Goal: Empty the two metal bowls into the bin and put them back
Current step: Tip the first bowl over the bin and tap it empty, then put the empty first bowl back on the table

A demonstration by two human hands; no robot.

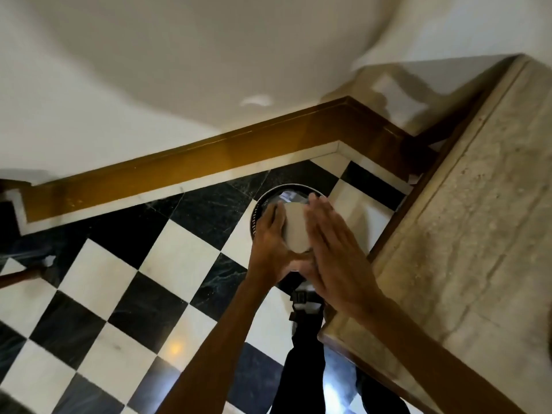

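Observation:
A round black bin (259, 208) stands on the checkered floor beside the counter. Directly over its mouth I hold a metal bowl (295, 230) turned upside down, its pale flat base facing me. My left hand (270, 234) grips the bowl's left side and rim. My right hand (331, 243) lies flat with fingers straight against the bowl's right side. The bowl's inside and whatever is in the bin are hidden. A second bowl is not in view.
A beige stone counter (466, 234) with a wooden edge runs along the right. A brown skirting board (185, 171) and white wall close off the back. My dark trouser leg and shoe (304, 306) stand just in front of the bin.

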